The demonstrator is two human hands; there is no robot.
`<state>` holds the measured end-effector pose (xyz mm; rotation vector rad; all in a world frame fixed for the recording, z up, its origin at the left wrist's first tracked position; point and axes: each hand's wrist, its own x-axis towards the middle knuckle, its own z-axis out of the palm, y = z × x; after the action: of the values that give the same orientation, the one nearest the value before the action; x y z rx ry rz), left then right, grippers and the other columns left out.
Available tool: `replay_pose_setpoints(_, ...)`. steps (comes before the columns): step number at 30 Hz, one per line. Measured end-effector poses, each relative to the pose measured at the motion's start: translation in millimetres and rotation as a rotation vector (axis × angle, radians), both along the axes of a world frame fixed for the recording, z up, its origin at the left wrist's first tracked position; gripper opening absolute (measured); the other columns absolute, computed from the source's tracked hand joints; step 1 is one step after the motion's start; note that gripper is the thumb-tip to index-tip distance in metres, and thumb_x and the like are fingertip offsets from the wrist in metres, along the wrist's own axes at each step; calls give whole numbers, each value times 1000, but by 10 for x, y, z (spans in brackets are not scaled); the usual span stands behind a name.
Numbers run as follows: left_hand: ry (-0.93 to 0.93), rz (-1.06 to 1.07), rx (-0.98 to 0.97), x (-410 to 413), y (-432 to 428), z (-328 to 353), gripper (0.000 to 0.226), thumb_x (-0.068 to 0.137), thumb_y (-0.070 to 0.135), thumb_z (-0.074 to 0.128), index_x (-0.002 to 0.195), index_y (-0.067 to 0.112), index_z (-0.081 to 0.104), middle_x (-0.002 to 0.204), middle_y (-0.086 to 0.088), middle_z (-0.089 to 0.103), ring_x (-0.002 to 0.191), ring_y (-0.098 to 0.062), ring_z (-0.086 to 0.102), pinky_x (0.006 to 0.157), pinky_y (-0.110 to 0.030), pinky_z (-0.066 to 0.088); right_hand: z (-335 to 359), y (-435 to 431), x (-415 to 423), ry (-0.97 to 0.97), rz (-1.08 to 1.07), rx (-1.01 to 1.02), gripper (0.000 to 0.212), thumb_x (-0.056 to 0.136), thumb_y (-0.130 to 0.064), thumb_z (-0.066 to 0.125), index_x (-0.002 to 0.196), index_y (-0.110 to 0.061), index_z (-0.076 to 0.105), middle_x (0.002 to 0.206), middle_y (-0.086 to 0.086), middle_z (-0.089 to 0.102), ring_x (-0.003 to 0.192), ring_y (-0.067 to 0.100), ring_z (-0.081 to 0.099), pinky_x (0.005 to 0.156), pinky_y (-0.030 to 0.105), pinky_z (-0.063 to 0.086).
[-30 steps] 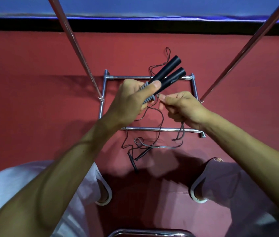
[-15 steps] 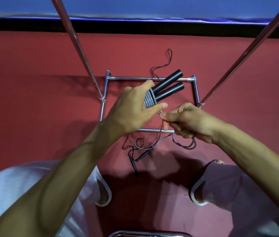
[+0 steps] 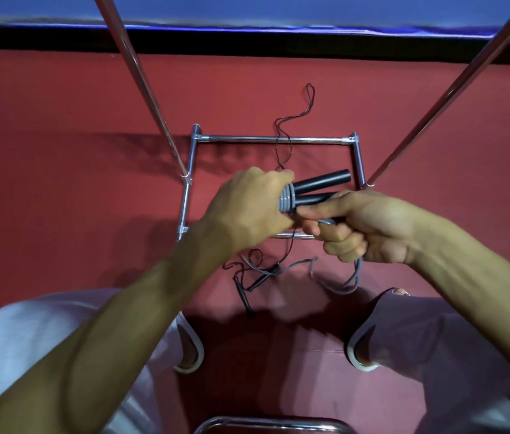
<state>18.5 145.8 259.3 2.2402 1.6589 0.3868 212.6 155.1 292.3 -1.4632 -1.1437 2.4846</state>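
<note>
One slanted chrome pole [image 3: 141,76] stands at the left, meeting one rectangular chrome frame [image 3: 275,139] that lies on the red floor [image 3: 59,183]. The left hand [image 3: 247,205] has its grip curled round two black handles [image 3: 322,180], held side by side above the frame. One coil [image 3: 285,200] of grey turns sits beside its fingers. One thin black string [image 3: 281,133] crosses the frame's far bar. The right hand [image 3: 369,223] has its grip closed on one grey cord [image 3: 358,270], which hangs towards the floor. A second pole [image 3: 454,86] slants at the right.
</note>
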Motion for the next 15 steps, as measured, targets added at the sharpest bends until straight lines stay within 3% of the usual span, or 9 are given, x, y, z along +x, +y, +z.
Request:
replay_pose_setpoints(5, 58, -43, -101, 144, -72, -73, 64, 70, 84, 49, 84, 21, 45, 67, 4, 42, 72, -32, 49, 62, -37, 38, 41, 34, 56, -20, 50, 88, 39, 101, -26, 53, 65, -13, 59, 48, -4, 26, 38, 5, 17, 38, 18, 10)
replay_pose_setpoints(8, 72, -32, -89, 149, -71, -92, 56, 81, 75, 58, 76, 22, 42, 66, 5, 36, 77, -36, 52, 63, -37, 36, 85, 121, 184, -179, 262, 495, 35, 97, -29, 64, 69, -10, 70, 50, 11, 34, 44, 15, 27, 40, 27, 20)
replay_pose_setpoints(10, 62, -41, -108, 157, -76, -98, 62, 82, 75, 63, 68, 21, 36, 64, 4, 38, 69, -34, 49, 61, -36, 33, 124, 156, 240, -274, 451, 846, 20, 90, -26, 77, 77, -11, 77, 59, 20, 55, 52, 18, 44, 48, 37, 38)
replay_pose_setpoints(12, 34, -56, -142, 154, -87, -93, 67, 78, 81, 62, 66, 19, 40, 62, 1, 44, 59, -27, 45, 57, -37, 32, 138, 196, 280, -302, 461, 1057, 7, 83, -17, 83, 76, -17, 79, 62, 8, 68, 54, 18, 55, 55, 38, 48)
replay_pose_setpoints(15, -21, -63, -233, 117, -111, -42, 72, 74, 84, 64, 66, 14, 47, 58, 0, 48, 52, -23, 42, 50, -37, 30, 149, 224, 297, -237, 400, 1164, 8, 78, -14, 88, 77, -18, 81, 66, 2, 72, 55, 17, 65, 54, 32, 51)
